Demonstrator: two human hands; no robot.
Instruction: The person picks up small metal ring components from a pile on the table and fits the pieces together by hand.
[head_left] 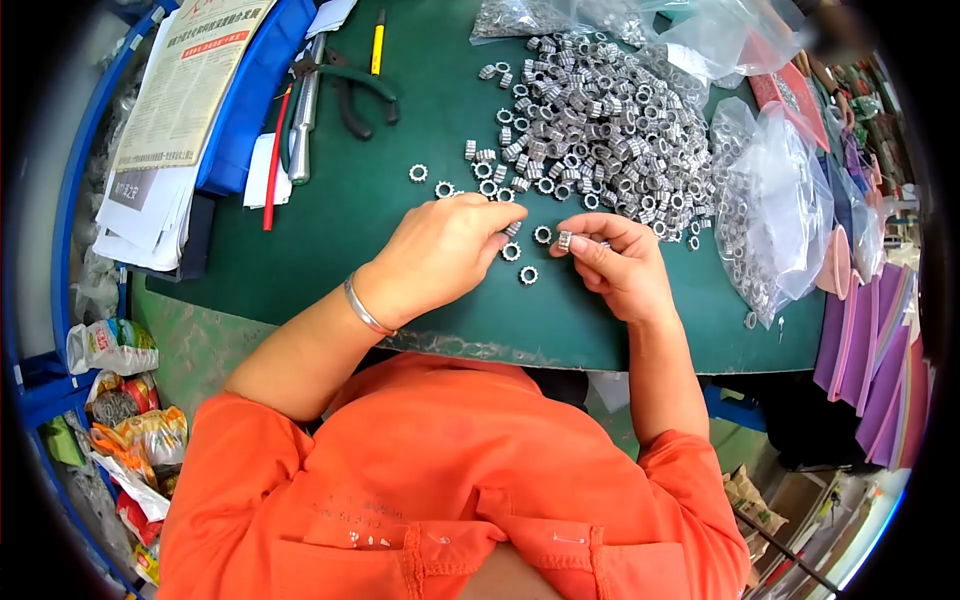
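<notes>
The right hand (pixel 622 262) pinches a small silver toothed metal ring (pixel 565 240); similar rings (pixel 536 275) lie beside the left hand (pixel 438 243), its fingers' grip unclear.

You pinch one small, silvery toothed ring (pixel 565 241) side-on, near a far-side heap of similar rings (pixel 600 135).

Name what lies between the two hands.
A few loose metal rings lie on the green tabletop between the left hand and right hand, in the head view.
</notes>
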